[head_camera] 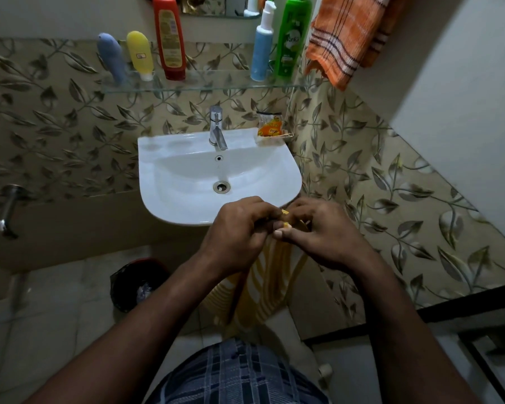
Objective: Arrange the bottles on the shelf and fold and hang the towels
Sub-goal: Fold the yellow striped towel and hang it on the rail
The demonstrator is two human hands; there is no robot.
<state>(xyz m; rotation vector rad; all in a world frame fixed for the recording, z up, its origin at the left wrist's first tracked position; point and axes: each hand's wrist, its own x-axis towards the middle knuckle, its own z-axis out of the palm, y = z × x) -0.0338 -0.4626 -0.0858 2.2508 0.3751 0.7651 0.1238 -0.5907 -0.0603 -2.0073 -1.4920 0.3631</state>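
At the bottom of the frame I see my blue checked clothes (233,371). My two arms reach up from there to the middle.

My left hand (239,228) and my right hand (324,228) are close together, almost touching. Both have their fingers curled and pinch the top edge of the yellow towel (263,275). The towel has white stripes. It hangs down from my hands in front of me, bunched up at the top.

At lower left, on the floor, a black bin (137,284) with a red rim stands near my left arm.

Just past my hands is the white sink (187,211). A shiny tap (217,126) stands at the back of it. An orange packet (270,128) leans on the sink's back right corner.

Higher up, a glass shelf (204,86) is on the leafy wall. On its left side stand a grey-blue tube (111,58), a yellow tube (140,53) and a red bottle (169,36), side by side. On its right side stand a blue pump bottle (263,48) and a green bottle (292,36), touching each other.

At the upper right an orange towel (347,36) with dark stripes hangs down, just beside the green bottle.
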